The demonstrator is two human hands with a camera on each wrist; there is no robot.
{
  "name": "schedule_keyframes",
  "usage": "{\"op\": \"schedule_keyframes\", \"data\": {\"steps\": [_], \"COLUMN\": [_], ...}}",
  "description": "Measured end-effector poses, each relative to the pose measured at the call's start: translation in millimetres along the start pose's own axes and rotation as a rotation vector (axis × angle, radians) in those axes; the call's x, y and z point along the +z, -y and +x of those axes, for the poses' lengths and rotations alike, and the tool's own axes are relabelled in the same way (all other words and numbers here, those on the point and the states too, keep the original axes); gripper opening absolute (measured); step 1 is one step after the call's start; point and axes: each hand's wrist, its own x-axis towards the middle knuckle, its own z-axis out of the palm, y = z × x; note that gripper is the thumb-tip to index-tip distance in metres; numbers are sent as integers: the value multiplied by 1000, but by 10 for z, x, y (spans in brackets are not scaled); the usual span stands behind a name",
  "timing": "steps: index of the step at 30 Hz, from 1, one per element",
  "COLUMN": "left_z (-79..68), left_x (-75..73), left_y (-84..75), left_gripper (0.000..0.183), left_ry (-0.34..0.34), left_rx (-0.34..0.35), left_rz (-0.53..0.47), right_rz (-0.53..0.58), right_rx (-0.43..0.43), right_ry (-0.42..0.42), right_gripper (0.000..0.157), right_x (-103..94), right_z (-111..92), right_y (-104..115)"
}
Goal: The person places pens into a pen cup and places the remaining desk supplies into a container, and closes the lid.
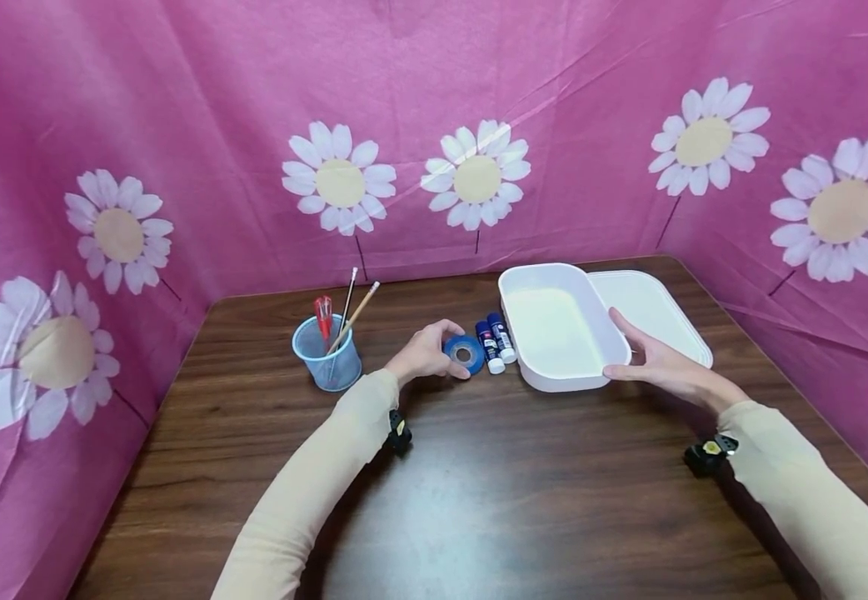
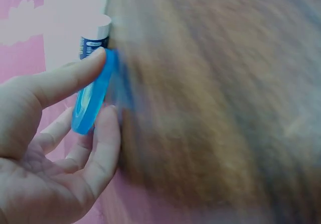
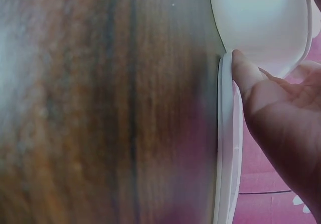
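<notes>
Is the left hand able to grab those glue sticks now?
Probably not yet: the left hand holds the blue tape, which sits between it and the glue sticks. Without the tape, they look close enough.

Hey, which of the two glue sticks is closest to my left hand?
The left glue stick, beside the blue tape roll your left hand pinches; the other glue stick lies farther right, alongside the white container.

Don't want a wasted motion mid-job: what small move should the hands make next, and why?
Probably lift the blue tape roll over the glue sticks toward the open white box. The left hand grips the roll, the sticks lie between it and the box, and the right hand holds the box.
</notes>
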Motion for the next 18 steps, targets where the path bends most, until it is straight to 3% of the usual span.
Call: {"op": "schedule_keyframes", "data": {"steps": [4, 10, 18], "left_z": [-4, -6, -53], "left_x": [-34, -58, -43], "left_y": [10, 34, -64], "left_gripper": [68, 58, 55], "left_ry": [-6, 23, 91], "left_rx": [8, -62, -86], "left_rz": [-86, -376, -572], "right_rz": [7, 16, -17], "right_rx": [-2, 6, 23], "right_ry": [2, -1, -8], "right_gripper": [102, 101, 102], "right_x": [15, 22, 4], "right_z": [9, -4, -5], "right_y": [-17, -38, 8]}}
